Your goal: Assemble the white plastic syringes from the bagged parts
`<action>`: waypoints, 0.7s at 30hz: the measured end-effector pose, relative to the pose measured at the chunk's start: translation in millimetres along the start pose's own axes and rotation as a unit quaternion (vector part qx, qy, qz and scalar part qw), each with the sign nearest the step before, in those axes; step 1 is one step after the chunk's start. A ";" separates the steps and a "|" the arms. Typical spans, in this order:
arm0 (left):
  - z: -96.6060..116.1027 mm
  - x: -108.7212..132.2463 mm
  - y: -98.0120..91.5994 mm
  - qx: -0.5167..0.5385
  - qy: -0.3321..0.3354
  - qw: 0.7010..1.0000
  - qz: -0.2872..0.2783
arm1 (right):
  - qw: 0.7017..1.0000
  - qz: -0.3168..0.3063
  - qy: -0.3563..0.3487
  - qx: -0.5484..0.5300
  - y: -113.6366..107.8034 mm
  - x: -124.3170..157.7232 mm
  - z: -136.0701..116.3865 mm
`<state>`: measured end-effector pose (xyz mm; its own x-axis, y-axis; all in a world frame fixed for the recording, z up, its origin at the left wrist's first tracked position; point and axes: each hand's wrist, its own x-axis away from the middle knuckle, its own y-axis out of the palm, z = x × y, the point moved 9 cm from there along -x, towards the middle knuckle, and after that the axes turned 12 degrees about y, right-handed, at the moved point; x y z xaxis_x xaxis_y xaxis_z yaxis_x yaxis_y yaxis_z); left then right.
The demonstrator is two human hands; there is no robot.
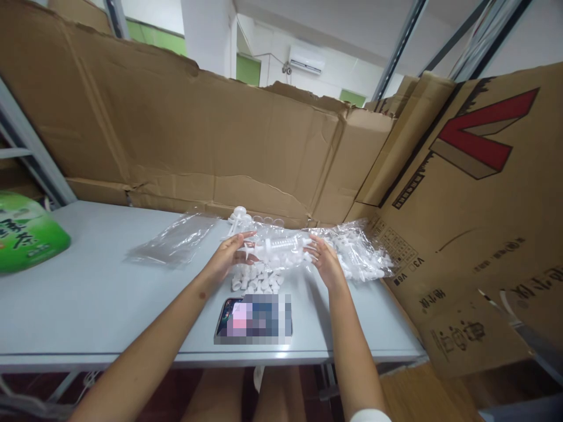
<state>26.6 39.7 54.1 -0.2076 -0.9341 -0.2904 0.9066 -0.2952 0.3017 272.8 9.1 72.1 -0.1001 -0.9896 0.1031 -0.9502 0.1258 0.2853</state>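
Note:
A clear plastic syringe (284,245) with graduation marks lies crosswise between my hands, above the desk. My left hand (226,256) is closed on its white left end, fingers partly hidden behind the clear plastic. At the opposite end, my right hand (324,259) grips the white tip with thumb and fingers. Below the syringe, several small white plastic caps (259,282) lie in a loose pile. Clear film shows around and behind the syringe; whether it wraps the syringe I cannot tell. White plunger-like parts (240,215) rest just behind my left hand.
A clear bag of white parts (363,255) lies at right, and a flat clear bag (176,240) at left. A phone (226,319), partly blurred out, is near the front edge. A green package (30,234) stands far left. Cardboard walls (264,146) border the desk (109,293).

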 end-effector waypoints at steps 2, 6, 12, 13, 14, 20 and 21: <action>-0.7 0.7 2.8 -0.007 -0.004 1.000 -0.011 | 0.999 0.001 0.011 0.032 2.9 0.5 3.0; -0.2 0.5 6.1 -0.021 -0.002 0.999 -0.025 | 0.998 0.057 -0.013 0.021 -7.5 -2.0 3.0; 2.5 -0.4 6.4 -0.025 0.002 0.999 -0.026 | 0.988 0.124 -0.092 0.028 -19.6 -3.0 -4.9; 2.1 -0.1 7.5 -0.020 -0.001 0.999 -0.028 | 0.985 0.133 -0.104 0.035 -20.0 -2.3 -6.2; 1.6 0.2 8.7 -0.015 -0.003 0.999 -0.030 | 0.983 0.140 -0.116 0.038 -20.1 -1.5 -7.4; -1.3 2.6 15.1 0.002 -0.010 0.999 -0.038 | 0.978 0.154 -0.134 0.041 -18.6 2.4 -11.0; -1.4 2.9 15.0 0.005 -0.009 0.999 -0.036 | 0.979 0.152 -0.128 0.043 -18.7 2.5 -10.9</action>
<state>40.1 32.9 56.5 -0.2784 -0.9137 -0.2960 0.8854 -0.3636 0.2896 293.5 5.0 77.4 -0.4428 -0.8936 -0.0737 -0.8850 0.4224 0.1961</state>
